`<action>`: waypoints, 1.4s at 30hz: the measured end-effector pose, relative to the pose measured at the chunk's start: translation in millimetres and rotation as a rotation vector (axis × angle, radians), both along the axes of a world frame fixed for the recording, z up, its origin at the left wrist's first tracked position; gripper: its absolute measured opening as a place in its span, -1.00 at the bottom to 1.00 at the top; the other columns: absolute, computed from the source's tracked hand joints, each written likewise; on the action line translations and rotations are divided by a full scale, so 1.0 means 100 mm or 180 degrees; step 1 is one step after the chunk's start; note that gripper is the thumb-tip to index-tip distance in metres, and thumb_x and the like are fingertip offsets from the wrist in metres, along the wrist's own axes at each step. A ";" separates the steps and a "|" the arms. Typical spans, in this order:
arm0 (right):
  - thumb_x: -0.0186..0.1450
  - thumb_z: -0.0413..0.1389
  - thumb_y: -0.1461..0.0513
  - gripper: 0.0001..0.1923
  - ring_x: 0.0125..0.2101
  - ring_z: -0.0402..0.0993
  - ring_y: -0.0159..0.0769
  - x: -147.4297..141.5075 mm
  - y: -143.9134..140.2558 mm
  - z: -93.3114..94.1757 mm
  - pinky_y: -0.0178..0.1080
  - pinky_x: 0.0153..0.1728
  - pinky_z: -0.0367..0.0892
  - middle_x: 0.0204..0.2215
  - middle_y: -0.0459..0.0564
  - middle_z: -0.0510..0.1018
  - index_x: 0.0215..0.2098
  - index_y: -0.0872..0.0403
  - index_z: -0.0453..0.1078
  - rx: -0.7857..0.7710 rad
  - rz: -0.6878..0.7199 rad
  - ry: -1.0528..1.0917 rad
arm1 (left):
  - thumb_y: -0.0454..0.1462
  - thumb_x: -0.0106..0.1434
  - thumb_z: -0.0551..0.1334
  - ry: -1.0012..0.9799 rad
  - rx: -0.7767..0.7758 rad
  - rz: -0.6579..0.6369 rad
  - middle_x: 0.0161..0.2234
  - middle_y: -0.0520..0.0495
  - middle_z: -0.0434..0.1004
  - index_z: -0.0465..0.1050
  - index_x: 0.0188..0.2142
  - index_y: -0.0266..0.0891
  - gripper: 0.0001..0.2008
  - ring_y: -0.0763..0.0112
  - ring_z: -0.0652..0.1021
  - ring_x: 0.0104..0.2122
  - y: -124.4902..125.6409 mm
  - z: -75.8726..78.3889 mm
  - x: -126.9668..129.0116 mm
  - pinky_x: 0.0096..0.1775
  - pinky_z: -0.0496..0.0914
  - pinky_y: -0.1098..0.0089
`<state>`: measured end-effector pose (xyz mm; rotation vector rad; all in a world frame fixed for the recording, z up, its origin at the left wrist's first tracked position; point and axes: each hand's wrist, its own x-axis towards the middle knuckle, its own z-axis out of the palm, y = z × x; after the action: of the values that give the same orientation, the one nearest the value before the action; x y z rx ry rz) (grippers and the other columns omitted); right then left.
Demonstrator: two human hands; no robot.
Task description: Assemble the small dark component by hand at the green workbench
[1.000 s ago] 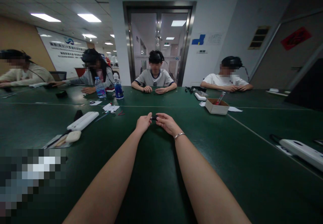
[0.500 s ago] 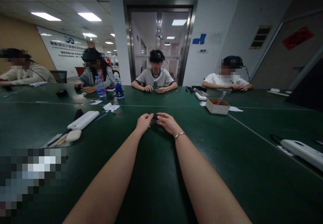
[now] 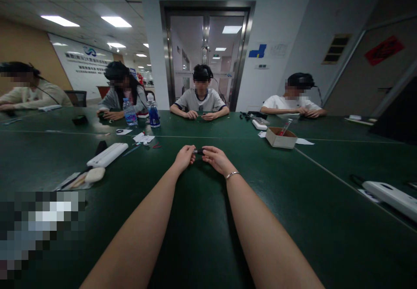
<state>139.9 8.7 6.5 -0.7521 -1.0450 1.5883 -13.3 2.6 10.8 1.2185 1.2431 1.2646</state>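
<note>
Both my arms stretch out over the dark green table (image 3: 202, 237). My left hand (image 3: 184, 157) and my right hand (image 3: 215, 158) meet at the middle of the table, their fingertips pinching a small dark object (image 3: 199, 151) between them. The object is too small to tell what it is. A thin silver bracelet (image 3: 231, 174) sits on my right wrist.
A white power strip (image 3: 107, 155) and a cream-coloured item (image 3: 94, 175) lie to the left. A small cardboard box (image 3: 280, 137) with a red pen stands at the right. Two water bottles (image 3: 153, 115) stand further back. Another white device (image 3: 389, 195) lies far right. Several people sit around the table's far side.
My hands have stayed together on the small dark object, with only slight finger movement. The view has shifted a little.
</note>
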 end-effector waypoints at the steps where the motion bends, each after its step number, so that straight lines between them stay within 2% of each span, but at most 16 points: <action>1: 0.04 0.27 0.40 -0.78 -0.53 0.46 -0.43 0.00 0.00 0.00 -0.35 -0.43 0.42 -0.51 -0.06 0.51 -0.33 0.15 0.43 0.0001 0.0002 0.0000 | -0.16 0.20 0.16 0.0021 0.0058 0.0011 -0.55 0.05 0.32 0.33 -0.24 -0.27 -0.78 0.61 0.34 -0.65 0.01 -0.01 0.00 -0.58 0.28 0.56; 5: 0.04 0.26 0.41 -0.78 -0.53 0.46 -0.43 0.00 0.00 0.01 -0.36 -0.44 0.42 -0.51 -0.07 0.51 -0.33 0.16 0.43 -0.0008 -0.0008 -0.0011 | -0.21 0.17 0.17 -0.0195 0.0006 0.0027 -0.47 0.04 0.36 0.30 -0.19 -0.23 -0.78 0.58 0.41 -0.59 0.03 -0.02 -0.01 -0.53 0.34 0.53; 8: 0.04 0.27 0.41 -0.78 -0.53 0.46 -0.44 0.00 -0.01 0.01 -0.36 -0.44 0.42 -0.51 -0.07 0.51 -0.32 0.16 0.43 -0.0022 -0.0002 -0.0019 | -0.17 0.21 0.11 0.0041 -0.0034 -0.0049 -0.54 0.05 0.31 0.31 -0.23 -0.26 -0.79 0.60 0.34 -0.66 0.03 -0.03 -0.03 -0.62 0.25 0.56; 12: 0.06 0.24 0.42 -0.79 -0.53 0.45 -0.45 0.00 -0.01 0.01 -0.37 -0.45 0.41 -0.50 -0.06 0.51 -0.32 0.16 0.43 -0.0029 -0.0021 -0.0018 | -0.29 0.12 0.17 0.0108 0.0145 -0.0050 -0.50 0.07 0.31 0.30 -0.19 -0.22 -0.77 0.60 0.36 -0.62 0.05 -0.05 -0.04 -0.60 0.25 0.58; 16: 0.06 0.23 0.44 -0.79 -0.54 0.46 -0.45 -0.01 0.00 0.00 -0.37 -0.45 0.41 -0.51 -0.06 0.51 -0.32 0.17 0.43 -0.0051 -0.0024 -0.0011 | -0.20 0.19 0.10 0.0216 0.0070 -0.0114 -0.57 0.06 0.30 0.32 -0.23 -0.26 -0.80 0.59 0.32 -0.67 0.04 -0.04 -0.03 -0.64 0.18 0.57; 20: 0.05 0.25 0.42 -0.78 -0.54 0.45 -0.44 -0.01 0.00 0.00 -0.37 -0.45 0.41 -0.50 -0.05 0.51 -0.31 0.18 0.43 -0.0005 -0.0026 -0.0004 | -0.30 0.13 0.16 0.0283 0.0201 -0.0043 -0.54 0.10 0.29 0.29 -0.18 -0.23 -0.77 0.61 0.33 -0.65 0.02 -0.03 -0.02 -0.62 0.20 0.61; 24: 0.04 0.26 0.42 -0.78 -0.54 0.45 -0.44 -0.01 0.01 0.00 -0.36 -0.44 0.41 -0.50 -0.06 0.51 -0.32 0.17 0.43 0.0002 -0.0015 -0.0024 | -0.25 0.22 0.06 0.0284 0.0117 -0.0113 -0.57 0.08 0.28 0.30 -0.22 -0.27 -0.83 0.63 0.27 -0.70 0.02 -0.02 -0.01 -0.67 0.14 0.61; 27: 0.04 0.26 0.42 -0.78 -0.54 0.45 -0.44 -0.01 0.00 0.00 -0.36 -0.45 0.40 -0.51 -0.06 0.51 -0.33 0.17 0.44 0.0006 -0.0033 -0.0013 | -0.29 0.19 0.11 0.0194 0.0096 -0.0072 -0.53 0.07 0.31 0.29 -0.21 -0.25 -0.84 0.62 0.32 -0.66 0.01 -0.01 -0.02 -0.63 0.21 0.59; 30: 0.05 0.25 0.43 -0.79 -0.54 0.45 -0.44 -0.01 0.00 -0.01 -0.36 -0.45 0.40 -0.51 -0.05 0.51 -0.33 0.17 0.44 0.0007 -0.0022 0.0003 | -0.22 0.23 0.07 0.0195 0.0065 -0.0128 -0.58 0.07 0.30 0.30 -0.22 -0.27 -0.82 0.60 0.30 -0.69 0.00 -0.01 -0.02 -0.65 0.18 0.58; 37: 0.07 0.22 0.45 -0.80 -0.54 0.46 -0.44 -0.01 -0.01 0.02 -0.36 -0.45 0.41 -0.50 -0.05 0.51 -0.32 0.17 0.43 -0.0038 -0.0022 -0.0004 | -0.22 0.24 0.08 0.0156 0.0148 -0.0195 -0.60 0.09 0.28 0.30 -0.22 -0.28 -0.82 0.62 0.26 -0.71 -0.02 0.01 -0.01 -0.66 0.15 0.59; 40: 0.07 0.21 0.45 -0.80 -0.53 0.46 -0.43 -0.01 -0.02 0.02 -0.36 -0.44 0.41 -0.50 -0.05 0.51 -0.32 0.17 0.43 -0.0036 -0.0030 -0.0010 | -0.29 0.18 0.14 0.0201 0.0195 -0.0119 -0.54 0.08 0.30 0.32 -0.21 -0.26 -0.83 0.61 0.32 -0.66 -0.02 0.01 -0.01 -0.63 0.22 0.59; 42: 0.07 0.22 0.44 -0.80 -0.52 0.46 -0.43 -0.01 -0.02 0.02 -0.35 -0.43 0.41 -0.49 -0.05 0.51 -0.31 0.17 0.43 -0.0029 -0.0013 -0.0020 | -0.27 0.21 0.10 0.0225 0.0162 -0.0121 -0.53 0.07 0.30 0.31 -0.20 -0.26 -0.83 0.60 0.32 -0.66 -0.02 0.00 -0.01 -0.63 0.23 0.58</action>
<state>139.1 6.5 8.6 -0.7655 -1.0408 1.5890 -14.5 1.0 11.3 1.3275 1.2391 1.2417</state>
